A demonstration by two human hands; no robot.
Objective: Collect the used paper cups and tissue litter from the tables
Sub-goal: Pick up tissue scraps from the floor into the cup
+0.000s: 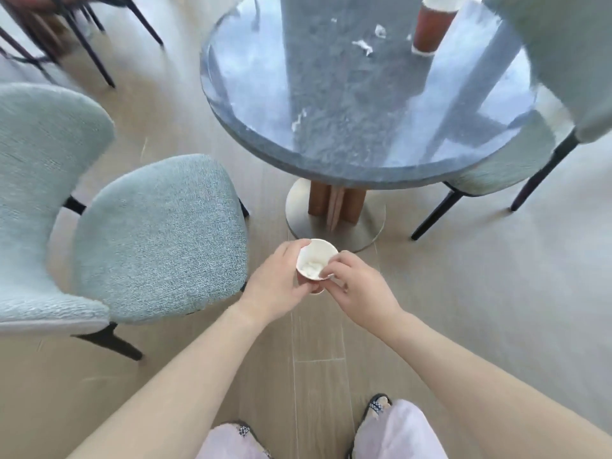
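Note:
My left hand [280,279] grips a paper cup [316,256] from its left side, low in front of me over the floor. White crumpled tissue [311,269] lies inside the cup. My right hand [356,284] has its fingertips at the cup's right rim, touching the tissue. On the round grey table [331,173] stands a brown paper cup [430,28] at the far right. Small white tissue scraps [363,47] lie near it, and another scrap [298,120] lies nearer the table's middle.
A light green upholstered chair [149,233] stands left of me, beside the table. Another chair [563,61] is pushed in at the table's right. Dark chair legs [82,38] show at the top left. The table's pedestal base [334,210] is just ahead of my hands.

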